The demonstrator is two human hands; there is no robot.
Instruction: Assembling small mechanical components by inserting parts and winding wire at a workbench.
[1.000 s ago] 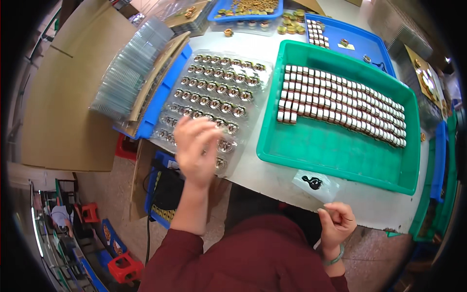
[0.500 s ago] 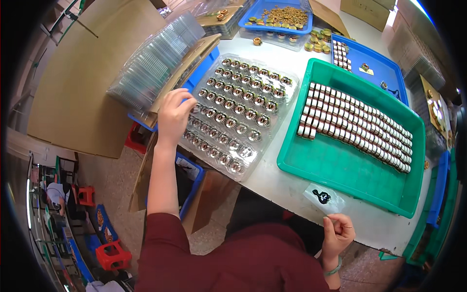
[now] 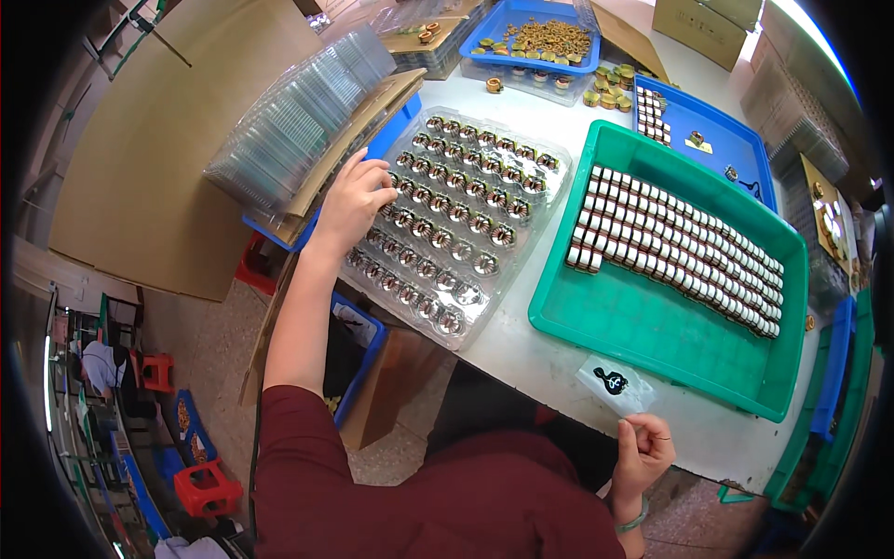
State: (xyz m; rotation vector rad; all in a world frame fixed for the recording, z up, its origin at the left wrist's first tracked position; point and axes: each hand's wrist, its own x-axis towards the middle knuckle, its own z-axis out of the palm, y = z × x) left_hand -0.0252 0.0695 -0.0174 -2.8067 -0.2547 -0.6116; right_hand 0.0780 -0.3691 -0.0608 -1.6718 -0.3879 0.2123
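My left hand [image 3: 358,200] is at the left edge of a clear plastic tray [image 3: 507,321], over its coils. Its thumb and fingers are curled together beside a copper-wound ring coil; what they pinch is hidden. Rows of these coils [image 3: 441,239] sit in the tray's round pockets. Near the table's front edge, my right hand [image 3: 644,454] is closed in a pinch, with anything in it too small to make out. Just beyond its fingertips lies a small clear bag [image 3: 633,396] with a black looped piece [image 3: 612,381] on it or inside.
A green bin [image 3: 652,368] with rows of white-and-brown parts [image 3: 675,247] stands right of the tray. Behind are a blue tray [image 3: 712,112] and a blue bin of small brassy parts [image 3: 549,39]. Stacked clear trays [image 3: 298,121] lean at the left by cardboard [image 3: 168,158].
My left hand has shifted slightly right and away from me along the tray's left edge. My right hand stays pinched in nearly the same place. The camera's view has shifted slightly.
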